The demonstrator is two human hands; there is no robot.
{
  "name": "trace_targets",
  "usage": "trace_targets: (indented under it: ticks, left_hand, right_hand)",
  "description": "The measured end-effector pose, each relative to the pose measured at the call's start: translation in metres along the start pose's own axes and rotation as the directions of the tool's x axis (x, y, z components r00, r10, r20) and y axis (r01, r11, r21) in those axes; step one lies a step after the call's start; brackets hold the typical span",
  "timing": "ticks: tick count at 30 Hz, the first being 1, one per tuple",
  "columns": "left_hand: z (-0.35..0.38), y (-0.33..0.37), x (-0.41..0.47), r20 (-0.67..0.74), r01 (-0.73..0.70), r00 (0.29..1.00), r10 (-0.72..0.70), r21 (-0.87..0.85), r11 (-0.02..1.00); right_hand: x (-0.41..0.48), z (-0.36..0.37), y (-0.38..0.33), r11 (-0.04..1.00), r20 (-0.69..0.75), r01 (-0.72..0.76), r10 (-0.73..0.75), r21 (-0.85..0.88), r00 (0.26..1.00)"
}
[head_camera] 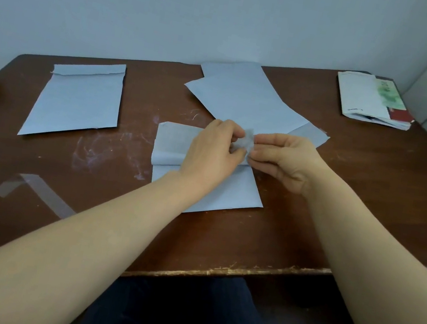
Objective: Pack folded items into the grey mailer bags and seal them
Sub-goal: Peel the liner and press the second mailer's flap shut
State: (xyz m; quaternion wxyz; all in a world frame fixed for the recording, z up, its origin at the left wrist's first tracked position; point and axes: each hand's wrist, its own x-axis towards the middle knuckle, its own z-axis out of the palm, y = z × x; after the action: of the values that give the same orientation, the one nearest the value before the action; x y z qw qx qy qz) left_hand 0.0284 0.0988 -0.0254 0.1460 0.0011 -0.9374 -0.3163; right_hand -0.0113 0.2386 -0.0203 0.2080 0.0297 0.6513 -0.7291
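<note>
Both hands, left [212, 153] and right [282, 159], pinched a small crumpled strip [245, 142] above the folded flap of the mailer bag [204, 177] lying mid-worktop [342, 199].

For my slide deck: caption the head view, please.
Both hands pinch a crumpled strip above a grey mailer bag on a brown table.

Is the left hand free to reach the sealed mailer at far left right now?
Probably not yet: the left hand and right hand both pinch a strip. The path to the sealed mailer looks unobstructed.
</note>
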Motion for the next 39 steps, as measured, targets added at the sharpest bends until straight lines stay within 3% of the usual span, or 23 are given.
trace_targets:
  ticks: [15,21,24,26,28,30,33,37,39]
  left_hand:
    - [0.006,0.004,0.004,-0.075,-0.001,0.997,-0.004,-0.070,0.998]
    - [0.005,-0.001,0.012,-0.073,0.144,0.984,-0.162,-0.204,0.968]
    - [0.001,-0.001,0.016,-0.009,0.304,0.938,-0.346,-0.459,0.835]
    - [-0.005,-0.002,0.021,0.072,0.392,0.877,-0.475,-0.678,0.622]
    - [-0.014,-0.005,0.024,0.117,0.396,0.833,-0.541,-0.809,0.435]
    - [-0.022,-0.010,0.026,0.110,0.361,0.819,-0.563,-0.862,0.357]
    - [-0.032,-0.021,0.028,0.028,0.344,0.841,-0.540,-0.798,0.494]
    - [-0.042,-0.041,0.027,-0.053,0.344,0.902,-0.429,-0.513,0.786]
    - [-0.046,-0.049,0.024,-0.067,0.298,0.933,-0.354,-0.408,0.863]
  right_hand:
    - [-0.002,-0.002,0.000,0.998,0.037,0.050,-0.048,-0.043,0.998]
    - [0.002,0.004,0.006,0.991,-0.056,0.113,-0.117,-0.075,0.991]
    - [0.007,0.007,0.006,0.992,-0.135,0.113,-0.119,-0.050,0.984]
    - [0.009,0.008,0.005,0.995,-0.165,0.100,-0.103,-0.029,0.981]
    - [0.011,0.009,0.004,0.997,-0.196,0.072,-0.074,-0.018,0.978]
    - [0.013,0.010,0.002,0.999,-0.225,0.044,-0.044,-0.006,0.973]
    - [0.015,0.011,-0.001,1.000,-0.254,0.021,-0.020,-0.001,0.967]
    - [0.015,0.014,-0.003,0.999,-0.268,0.019,-0.027,-0.033,0.963]
    - [0.014,0.017,-0.003,0.999,-0.287,0.019,-0.028,-0.035,0.957]
